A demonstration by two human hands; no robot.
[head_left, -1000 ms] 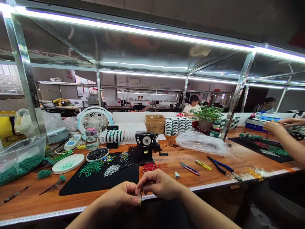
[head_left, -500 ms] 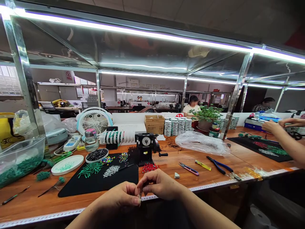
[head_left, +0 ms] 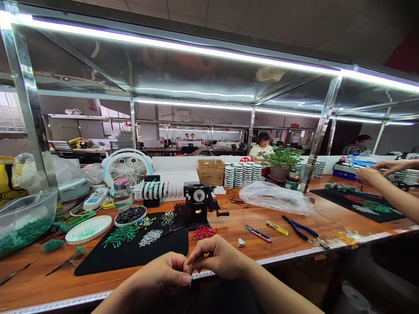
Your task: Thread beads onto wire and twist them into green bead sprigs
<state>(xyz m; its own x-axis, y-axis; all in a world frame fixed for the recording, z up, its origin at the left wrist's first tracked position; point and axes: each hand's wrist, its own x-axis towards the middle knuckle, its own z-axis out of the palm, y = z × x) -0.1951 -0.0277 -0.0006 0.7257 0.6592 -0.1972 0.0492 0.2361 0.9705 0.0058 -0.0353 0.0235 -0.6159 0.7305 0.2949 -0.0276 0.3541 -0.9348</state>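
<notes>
1. Before the hand-cranked winder (head_left: 198, 197), the left hand (head_left: 163, 272) pinched a slender piece (head_left: 191, 273); the right hand (head_left: 224, 259) met it there, its grip unclear. Light, steady pressure suited this.
2. Far left of the winder, a clear bag (head_left: 32, 205) held green pieces (head_left: 26, 231).
3. Closer, a white plate (head_left: 102, 223) held green bits (head_left: 87, 231).
4. Closest, a white dish (head_left: 126, 225) held black beads (head_left: 130, 214).
</notes>
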